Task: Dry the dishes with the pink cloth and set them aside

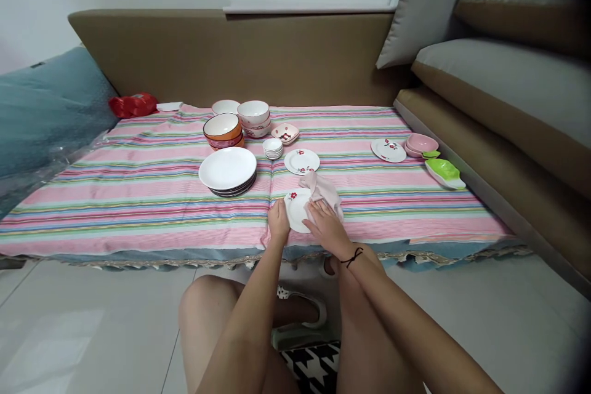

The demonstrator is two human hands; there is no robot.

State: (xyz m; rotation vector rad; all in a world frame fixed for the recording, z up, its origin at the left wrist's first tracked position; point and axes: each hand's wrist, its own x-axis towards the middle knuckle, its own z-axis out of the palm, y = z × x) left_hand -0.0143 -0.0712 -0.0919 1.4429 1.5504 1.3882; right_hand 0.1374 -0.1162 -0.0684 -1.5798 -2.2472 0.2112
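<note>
A small white plate with a red flower print [295,207] lies near the front edge of the striped cloth. My left hand [279,221] grips its left rim, fingers curled over the edge. My right hand [325,226] presses a pale pink cloth [323,189] against the plate's right side, fingers closed on the cloth. A black cord circles my right wrist.
On the striped bedcover [138,197]: a stack of white plates [228,170], orange bowls [222,130], white bowls [253,114], tiny stacked dishes [272,148], a flowered plate [301,161], another plate [388,149], pink bowl [422,143], green dish [444,172]. Cushions stand at right.
</note>
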